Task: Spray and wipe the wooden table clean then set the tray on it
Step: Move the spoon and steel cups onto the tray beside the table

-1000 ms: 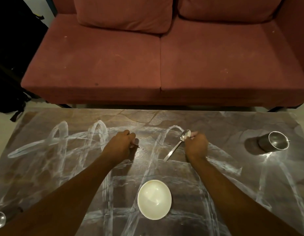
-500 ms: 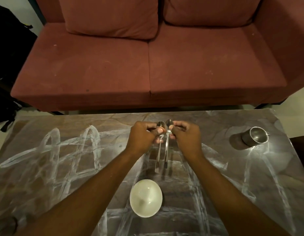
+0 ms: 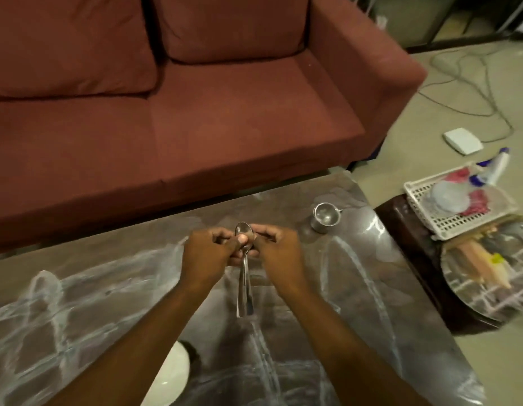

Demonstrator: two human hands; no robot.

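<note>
The dark wooden table [image 3: 371, 288] is streaked with white chalky lines. Above its middle, my left hand [image 3: 206, 253] and my right hand [image 3: 276, 250] meet and pinch two steel spoons [image 3: 244, 276] stacked together, bowls up and handles hanging down. A white slotted tray [image 3: 447, 224] holding a spray bottle [image 3: 488, 171] and cloths sits on a small side table to the right. A round patterned tray [image 3: 488, 279] lies just in front of it.
A steel cup [image 3: 324, 216] stands on the table's far right. A white bowl [image 3: 169, 376] sits near the front edge under my left arm. A maroon sofa [image 3: 195, 112] runs along the far side. Cables and a white box [image 3: 462, 140] lie on the floor.
My hands came together from picking up one spoon each and now hold both spoons stacked. My view has swung right, bringing the side table and trays into sight.
</note>
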